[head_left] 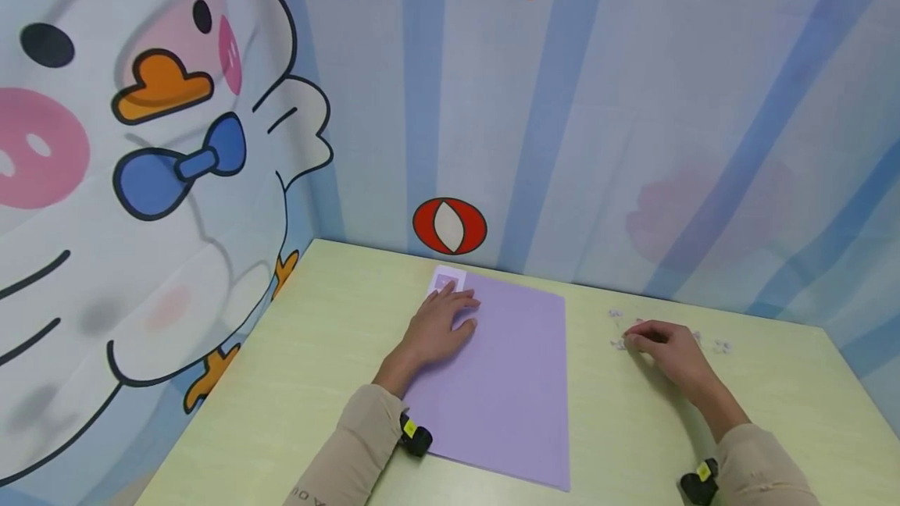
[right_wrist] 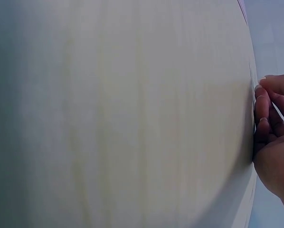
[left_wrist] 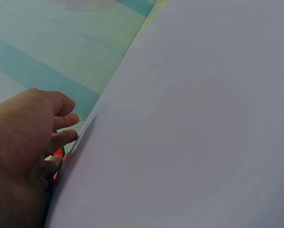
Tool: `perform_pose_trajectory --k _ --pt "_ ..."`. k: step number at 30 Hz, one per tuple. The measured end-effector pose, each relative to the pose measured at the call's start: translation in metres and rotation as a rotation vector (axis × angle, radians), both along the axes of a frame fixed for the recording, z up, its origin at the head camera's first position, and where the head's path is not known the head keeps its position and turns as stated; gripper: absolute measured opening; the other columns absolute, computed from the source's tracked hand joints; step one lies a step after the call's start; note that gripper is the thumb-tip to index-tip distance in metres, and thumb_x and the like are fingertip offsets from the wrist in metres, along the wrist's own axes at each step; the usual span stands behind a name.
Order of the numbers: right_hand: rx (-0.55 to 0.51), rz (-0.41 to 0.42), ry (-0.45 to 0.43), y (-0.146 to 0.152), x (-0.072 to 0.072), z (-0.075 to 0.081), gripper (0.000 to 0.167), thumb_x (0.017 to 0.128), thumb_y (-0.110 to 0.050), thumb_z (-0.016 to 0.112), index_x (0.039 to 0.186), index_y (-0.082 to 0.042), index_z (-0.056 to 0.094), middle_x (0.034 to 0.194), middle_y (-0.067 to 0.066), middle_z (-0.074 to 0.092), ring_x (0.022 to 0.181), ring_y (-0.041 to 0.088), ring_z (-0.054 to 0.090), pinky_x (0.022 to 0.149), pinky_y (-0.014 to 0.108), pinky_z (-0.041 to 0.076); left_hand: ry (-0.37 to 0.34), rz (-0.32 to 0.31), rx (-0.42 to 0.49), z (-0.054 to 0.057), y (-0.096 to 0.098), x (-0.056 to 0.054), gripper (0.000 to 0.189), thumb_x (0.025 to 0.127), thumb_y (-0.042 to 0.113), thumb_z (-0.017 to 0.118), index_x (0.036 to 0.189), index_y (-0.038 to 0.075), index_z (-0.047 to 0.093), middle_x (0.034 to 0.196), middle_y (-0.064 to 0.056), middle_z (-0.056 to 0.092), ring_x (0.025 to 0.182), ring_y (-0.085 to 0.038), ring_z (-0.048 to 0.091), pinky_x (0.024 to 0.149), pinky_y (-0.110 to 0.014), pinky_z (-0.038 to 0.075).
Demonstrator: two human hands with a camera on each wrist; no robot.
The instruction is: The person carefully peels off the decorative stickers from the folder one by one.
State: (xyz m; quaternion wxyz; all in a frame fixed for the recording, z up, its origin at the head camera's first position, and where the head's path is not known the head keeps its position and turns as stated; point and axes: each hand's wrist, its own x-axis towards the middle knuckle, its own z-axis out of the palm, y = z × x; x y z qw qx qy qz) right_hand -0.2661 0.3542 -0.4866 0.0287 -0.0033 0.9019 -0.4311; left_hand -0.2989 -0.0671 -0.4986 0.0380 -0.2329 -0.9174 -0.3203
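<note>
A sheet of purple paper (head_left: 506, 381) lies on the table. My left hand (head_left: 439, 328) rests on its upper left part with the fingers spread, beside a small white card with a purple picture (head_left: 448, 277) at the corner. In the left wrist view the left hand (left_wrist: 25, 133) shows at the left edge of the sheet. Over small pale flower-shaped pieces (head_left: 616, 313), my right hand (head_left: 668, 350) has its thumb and forefinger tips together. The right wrist view shows that hand (right_wrist: 275, 128) at the right edge; whether a piece is between the fingertips cannot be made out.
The pale yellow table (head_left: 337, 311) runs back to a blue and white striped cloth backdrop (head_left: 576, 100). A cartoon duck print (head_left: 162, 256) covers the left side. Another flower-shaped piece (head_left: 723, 347) lies to the right of the right hand.
</note>
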Motion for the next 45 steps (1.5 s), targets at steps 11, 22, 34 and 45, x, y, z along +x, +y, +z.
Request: perform_pose_trajectory --k 11,22,34,45 --pt "0.001 -0.017 0.018 0.006 -0.002 -0.005 0.04 0.108 -0.031 0.065 0.128 0.003 0.071 0.147 0.025 0.058 0.102 0.003 0.059 0.081 0.024 0.052 0.0 -0.004 -0.009 0.0 0.0 0.001 0.04 0.105 0.024 0.06 0.142 0.009 0.067 0.159 -0.009 0.054 0.159 -0.035 0.027 0.13 -0.053 0.016" --pt "-0.069 -0.023 0.042 0.006 -0.004 -0.005 0.045 0.107 -0.033 0.066 0.134 0.003 0.062 0.11 0.01 0.07 0.091 0.012 0.066 0.076 0.027 0.052 0.002 -0.001 -0.015 0.0 -0.001 0.001 0.04 0.105 0.024 0.06 0.142 0.01 0.067 0.159 -0.009 0.054 0.159 -0.035 0.027 0.13 -0.053 0.016" --pt "-0.041 -0.036 0.072 0.005 0.001 -0.004 0.048 0.106 -0.038 0.068 0.133 0.0 0.058 0.102 0.011 0.063 0.081 0.017 0.061 0.067 0.031 0.05 0.02 -0.017 0.001 0.001 0.001 0.0 0.039 0.105 0.023 0.06 0.141 0.008 0.067 0.158 -0.01 0.055 0.159 -0.036 0.028 0.129 -0.054 0.018" --pt "0.141 -0.038 0.256 -0.038 0.011 0.018 0.021 0.103 -0.022 0.072 0.111 -0.003 0.071 0.098 0.01 0.069 0.091 0.021 0.063 0.069 0.026 0.05 -0.1 0.042 0.235 0.004 -0.004 0.001 0.035 0.108 0.021 0.057 0.141 0.015 0.066 0.156 -0.007 0.056 0.16 -0.03 0.027 0.129 -0.051 0.02"
